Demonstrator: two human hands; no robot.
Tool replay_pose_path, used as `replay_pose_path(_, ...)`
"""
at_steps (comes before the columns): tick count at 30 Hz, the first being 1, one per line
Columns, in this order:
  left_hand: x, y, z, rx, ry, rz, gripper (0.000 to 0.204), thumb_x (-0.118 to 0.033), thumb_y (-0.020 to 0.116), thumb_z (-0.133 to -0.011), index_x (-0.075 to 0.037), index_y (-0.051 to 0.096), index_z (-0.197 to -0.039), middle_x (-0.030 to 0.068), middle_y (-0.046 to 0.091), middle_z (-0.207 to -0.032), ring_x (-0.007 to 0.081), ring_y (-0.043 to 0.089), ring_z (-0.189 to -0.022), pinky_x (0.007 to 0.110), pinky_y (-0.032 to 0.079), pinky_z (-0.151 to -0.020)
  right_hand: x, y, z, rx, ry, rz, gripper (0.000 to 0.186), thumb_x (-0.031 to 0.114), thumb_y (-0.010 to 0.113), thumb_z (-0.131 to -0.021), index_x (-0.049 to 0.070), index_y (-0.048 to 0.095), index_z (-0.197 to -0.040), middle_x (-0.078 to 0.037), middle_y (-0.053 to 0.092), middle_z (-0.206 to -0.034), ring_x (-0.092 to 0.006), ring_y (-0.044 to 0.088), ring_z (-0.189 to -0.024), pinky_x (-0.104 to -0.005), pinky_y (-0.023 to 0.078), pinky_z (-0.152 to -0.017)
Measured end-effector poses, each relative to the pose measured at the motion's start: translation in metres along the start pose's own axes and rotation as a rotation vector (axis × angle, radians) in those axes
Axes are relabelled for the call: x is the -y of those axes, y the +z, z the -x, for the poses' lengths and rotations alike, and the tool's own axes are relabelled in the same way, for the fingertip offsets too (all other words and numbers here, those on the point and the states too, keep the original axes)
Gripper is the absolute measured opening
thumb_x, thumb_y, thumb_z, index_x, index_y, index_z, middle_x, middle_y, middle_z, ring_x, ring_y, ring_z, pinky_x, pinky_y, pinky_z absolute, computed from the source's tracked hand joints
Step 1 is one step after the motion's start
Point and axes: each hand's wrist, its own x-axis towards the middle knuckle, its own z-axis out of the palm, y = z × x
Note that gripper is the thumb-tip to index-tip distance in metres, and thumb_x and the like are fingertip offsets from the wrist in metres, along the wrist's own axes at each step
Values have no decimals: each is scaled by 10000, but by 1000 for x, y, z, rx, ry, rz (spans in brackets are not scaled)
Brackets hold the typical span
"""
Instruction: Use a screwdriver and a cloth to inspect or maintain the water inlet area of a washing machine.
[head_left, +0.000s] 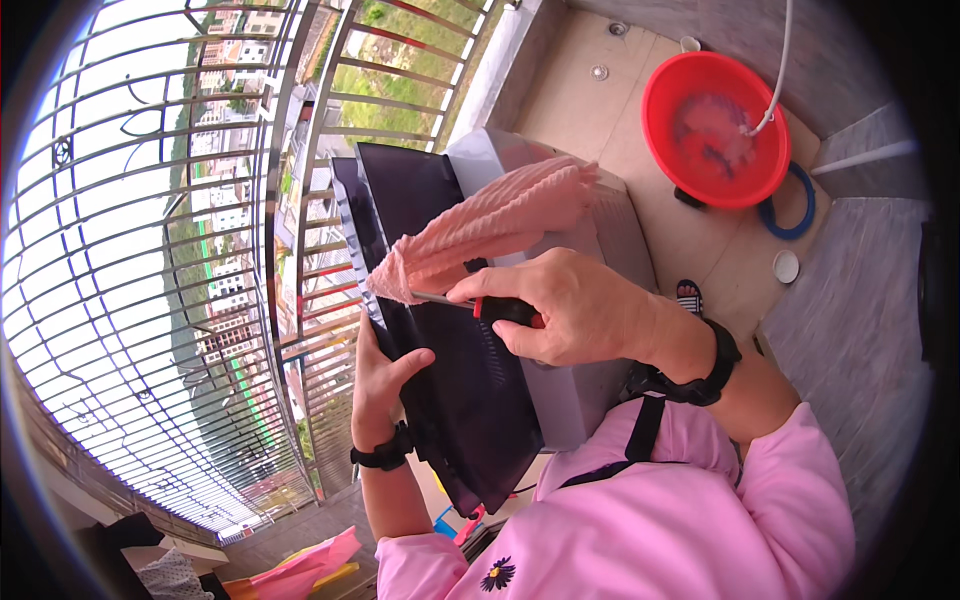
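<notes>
My right hand (575,305) is closed around a screwdriver (510,312) with a black and red handle. Its metal shaft points left and ends at the bunched tip of a ribbed pink cloth (500,215), which hides the screwdriver's tip. The cloth lies across a glossy black panel (465,390) on top of a grey box-shaped appliance (570,400). At the panel's left edge my left hand (378,385) grips it, thumb on the near face and fingers partly hidden along the side.
A metal railing (290,230) runs close along the left. Beyond the appliance, a red basin (662,150) of water stands on the tiled floor, with a white hose (783,70) leading into it. A blue ring (800,218) lies beside it. Pink fabric (300,570) shows at lower left.
</notes>
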Motion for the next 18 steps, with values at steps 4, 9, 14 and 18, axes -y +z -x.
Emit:
replay_pose_path(4,-1,-6,2,37,83,-32,900,-143,904,-708,38,410,-1438,132,584,-1330,198,574,-1203,349,459,-1051,27,29,6,-19,-106,454,443,131,677,-843,92,632,-1282,-123,706,-923,-294,729,-825,-386,586,-748)
replay_pose_path(9,9,-22,3,11,43,-111,881,-130,904,-702,17,422,-1425,112,598,-1299,182,564,-1183,338,447,-1038,87,68,-7,93,170,855,394,132,665,-846,28,623,-1224,-119,687,-863,-281,739,-726,-383,602,-637)
replay_pose_path(14,12,-34,6,16,78,-130,827,-151,910,-704,26,447,-1366,125,619,-1247,176,583,-1142,343,468,-1007,101,89,-25,87,175,902,318,116,658,-845,-3,604,-1134,-157,698,-849,-260,749,-745,-338,602,-632)
replay_pose_path(18,11,-36,8,29,231,-141,823,-182,921,-696,35,450,-1335,128,629,-1207,176,598,-1089,342,486,-966,120,82,-22,323,231,874,324,108,655,-836,-5,606,-1135,-148,697,-830,-266,748,-767,-347,604,-670)
